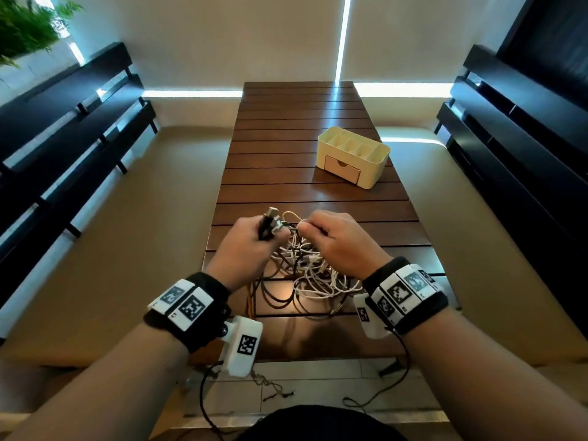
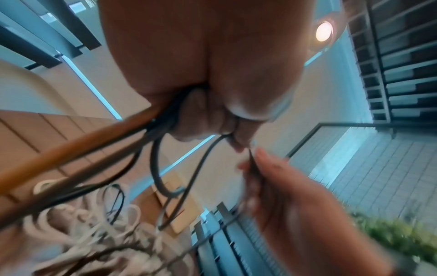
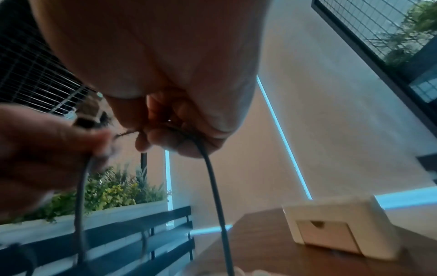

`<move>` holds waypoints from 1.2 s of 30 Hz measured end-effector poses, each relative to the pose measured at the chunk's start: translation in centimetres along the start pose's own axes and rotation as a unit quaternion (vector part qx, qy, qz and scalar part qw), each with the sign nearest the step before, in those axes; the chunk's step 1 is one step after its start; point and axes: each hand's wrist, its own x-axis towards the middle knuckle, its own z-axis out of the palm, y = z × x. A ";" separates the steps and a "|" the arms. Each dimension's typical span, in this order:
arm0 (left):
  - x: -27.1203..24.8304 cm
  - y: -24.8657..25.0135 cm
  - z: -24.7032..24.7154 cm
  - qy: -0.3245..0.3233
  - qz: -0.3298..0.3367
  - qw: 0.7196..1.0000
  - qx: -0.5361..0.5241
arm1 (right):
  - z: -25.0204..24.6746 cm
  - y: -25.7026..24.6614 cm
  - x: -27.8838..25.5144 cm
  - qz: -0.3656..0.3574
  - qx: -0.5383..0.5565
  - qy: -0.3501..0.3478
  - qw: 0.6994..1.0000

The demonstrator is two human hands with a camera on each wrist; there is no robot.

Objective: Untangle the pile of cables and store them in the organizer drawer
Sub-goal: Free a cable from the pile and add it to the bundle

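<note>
A tangled pile of white, black and brown cables (image 1: 305, 275) lies on the near end of the slatted wooden table (image 1: 296, 122). My left hand (image 1: 251, 240) grips a bundle of cable ends with plugs (image 1: 270, 222) above the pile; in the left wrist view dark and orange cables (image 2: 99, 147) run from its fist. My right hand (image 1: 334, 237) pinches a thin dark cable (image 3: 212, 179) just right of the left hand. The cream organizer (image 1: 353, 155) stands farther back right, its small front drawer (image 1: 343, 168) shut.
Black slatted benches (image 1: 73, 122) flank the table on the left, and dark shelving (image 1: 515, 128) on the right. A planter with green plants (image 1: 25, 27) sits at the far left. Bare slats lie between pile and organizer.
</note>
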 end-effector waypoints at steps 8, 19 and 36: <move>0.4 1.0 -2.8 0.080 -0.043 0.992 -0.086 | 2.5 3.9 -1.3 0.165 0.137 0.052 0.975; 0.0 1.0 -0.1 0.005 -0.015 0.999 0.028 | 0.8 -0.3 1.6 -0.012 0.003 0.000 1.000; 0.8 -1.2 -2.2 0.099 -0.101 0.990 0.002 | 1.5 3.1 0.5 0.115 0.086 0.050 0.988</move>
